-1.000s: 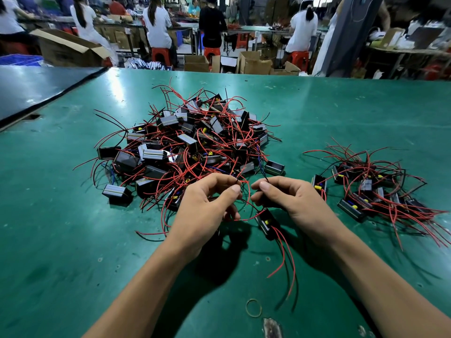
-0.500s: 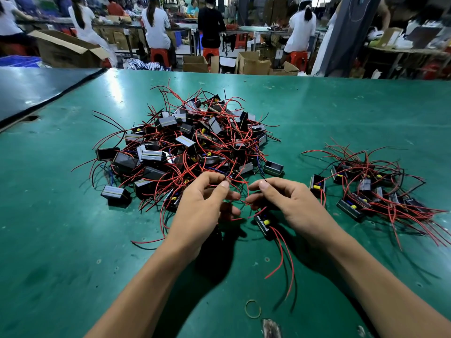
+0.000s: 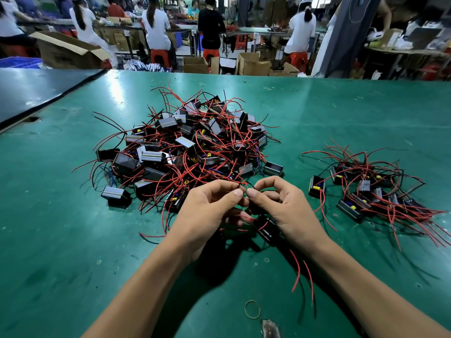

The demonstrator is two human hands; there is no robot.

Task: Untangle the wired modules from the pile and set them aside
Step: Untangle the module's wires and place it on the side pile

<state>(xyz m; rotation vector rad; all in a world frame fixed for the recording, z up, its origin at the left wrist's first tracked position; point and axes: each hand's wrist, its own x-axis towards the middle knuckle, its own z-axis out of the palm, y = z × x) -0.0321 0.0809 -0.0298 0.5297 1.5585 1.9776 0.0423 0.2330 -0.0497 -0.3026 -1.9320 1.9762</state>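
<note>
- Your left hand (image 3: 207,211) pinches a thin wire (image 3: 255,188) between thumb and forefinger, with the other fingers curled under the palm.
- Your right hand (image 3: 285,208) pinches the wire just beside it, so the two thumb tips nearly touch. The wire looks dark there and is too thin to follow further.
- A module (image 3: 267,230) sits below your right hand's fingers, between the two palms. It is a small black box with a pale stripe along one edge and a red strand across it. I cannot tell whether it rests on the worktop (image 3: 61,228) or hangs above it.
- Two red leads (image 3: 299,272) trail from under your right wrist toward you, curving over the green surface.
- The pile (image 3: 192,147) lies just beyond your hands, mid-worktop. It is made of black boxes, some showing ribbed grey faces and some open with yellow parts inside. Red wires lace through all of it, along with a few black and blue ones.
- A smaller, flatter group (image 3: 371,191) of the same modules lies to your right, well apart from the pile, with its red wires fanning out to the right.
- A tan band (image 3: 252,309) lies on the worktop between your forearms.
</note>
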